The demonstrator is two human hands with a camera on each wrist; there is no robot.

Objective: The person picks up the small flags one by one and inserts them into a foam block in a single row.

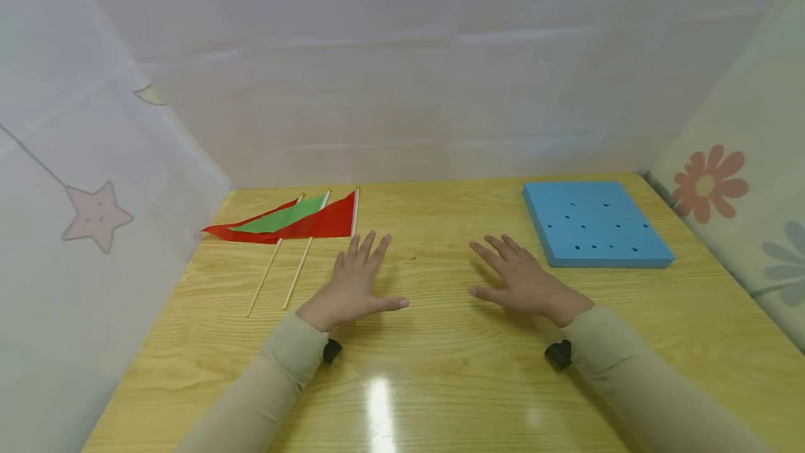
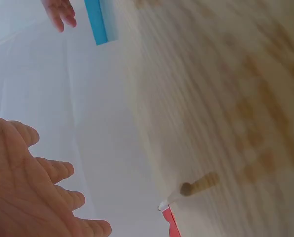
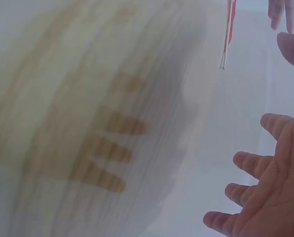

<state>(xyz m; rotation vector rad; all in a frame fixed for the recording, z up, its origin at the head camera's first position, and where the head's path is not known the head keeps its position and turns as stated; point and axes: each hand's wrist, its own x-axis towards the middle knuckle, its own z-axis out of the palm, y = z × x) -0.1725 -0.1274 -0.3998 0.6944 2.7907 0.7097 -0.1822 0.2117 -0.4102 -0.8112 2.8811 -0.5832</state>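
Observation:
My left hand (image 1: 354, 287) is held over the middle of the table with its fingers spread and nothing in it. Close beyond its fingertips lie three small flags on thin sticks: a red pennant (image 1: 336, 219) at the right, a green pennant (image 1: 283, 215) in the middle and another red pennant (image 1: 220, 232) mostly covered by the others. The right hand (image 1: 522, 278), likewise spread and holding nothing, is nearest to a blue foam block (image 1: 591, 229) dotted with several small dark holes. Both palms show bare in the wrist views. The third stick's lower part is hidden by the left hand.
The wooden table (image 1: 440, 369) meets a white cloth backdrop (image 1: 402, 103) at its far edge. Cloth walls, printed with a pink star (image 1: 97, 215) and a red flower (image 1: 711, 184), stand at the left and right. Each wrist wears a dark strap piece (image 1: 558, 354).

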